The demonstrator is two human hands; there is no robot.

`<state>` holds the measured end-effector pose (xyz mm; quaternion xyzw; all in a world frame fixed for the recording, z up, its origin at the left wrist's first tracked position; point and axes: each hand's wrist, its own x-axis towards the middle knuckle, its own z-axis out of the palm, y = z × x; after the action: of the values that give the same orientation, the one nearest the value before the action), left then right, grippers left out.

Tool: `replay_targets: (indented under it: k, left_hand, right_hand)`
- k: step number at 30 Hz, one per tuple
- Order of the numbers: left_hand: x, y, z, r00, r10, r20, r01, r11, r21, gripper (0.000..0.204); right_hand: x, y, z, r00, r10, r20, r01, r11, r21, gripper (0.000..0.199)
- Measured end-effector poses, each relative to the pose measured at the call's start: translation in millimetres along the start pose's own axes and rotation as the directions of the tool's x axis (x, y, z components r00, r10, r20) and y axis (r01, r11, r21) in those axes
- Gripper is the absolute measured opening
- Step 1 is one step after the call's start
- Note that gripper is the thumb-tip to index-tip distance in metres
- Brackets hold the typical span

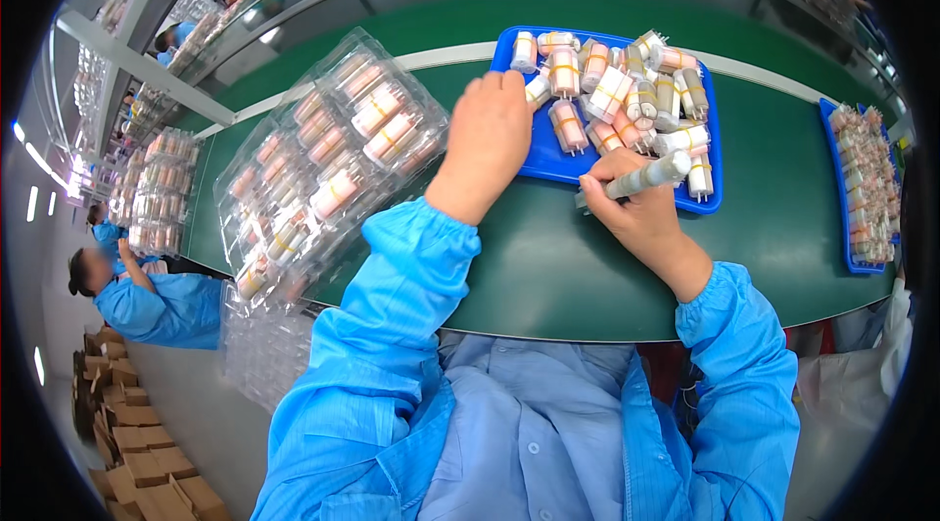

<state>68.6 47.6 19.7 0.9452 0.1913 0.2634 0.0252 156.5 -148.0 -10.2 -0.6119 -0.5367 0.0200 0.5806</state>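
Note:
My right hand [641, 208] is closed around a greyish-white rod [648, 175], held slanting over the near edge of a blue tray [548, 161]. In that tray lies a loose heap of small pink, white and grey cylinders [612, 90] with yellow bands; some show thin metal pins. At the tray's left side is my left hand [490, 134], its fingers bent inward. What they hold, if anything, is hidden. A clear plastic blister tray [323, 154] with rows of similar banded cylinders lies tilted to the left of my left hand.
A second blue tray [850, 227] full of cylinders sits at the right end of the green table [534, 276]. Stacked filled blister trays [157, 188] stand far left. A co-worker [147, 301] in blue is at left, with cardboard boxes [147, 438] on the floor.

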Motion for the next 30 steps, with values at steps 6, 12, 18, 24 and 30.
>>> replay_targets:
  k: [6,12,18,24,30]
  left_hand:
    - [-6,-4,32,0.993,-0.120,-0.007,0.118,0.984,-0.136,0.034]
    - [-34,28,-36,0.997,0.025,-0.075,-0.052,0.921,-0.385,0.035]
    - [-62,42,-32,0.996,0.074,0.042,-0.034,0.804,-0.594,0.037]
    - [-75,43,-20,0.980,0.186,0.075,-0.093,0.755,-0.649,0.043]
    - [-81,46,-17,0.980,0.096,0.174,0.043,0.750,-0.660,0.048]
  right_hand:
    - [2,3,-3,1.000,-0.016,0.006,0.016,0.999,-0.036,0.013]
    - [8,-3,-11,0.996,-0.063,-0.068,0.058,0.996,-0.069,0.012]
    - [12,-9,-15,0.989,-0.098,-0.113,0.089,0.993,-0.075,0.010]
    - [12,-8,-16,0.993,-0.067,-0.100,0.064,0.997,-0.031,0.011]
    - [6,-1,-15,0.998,-0.065,0.004,0.065,0.996,-0.054,0.013]
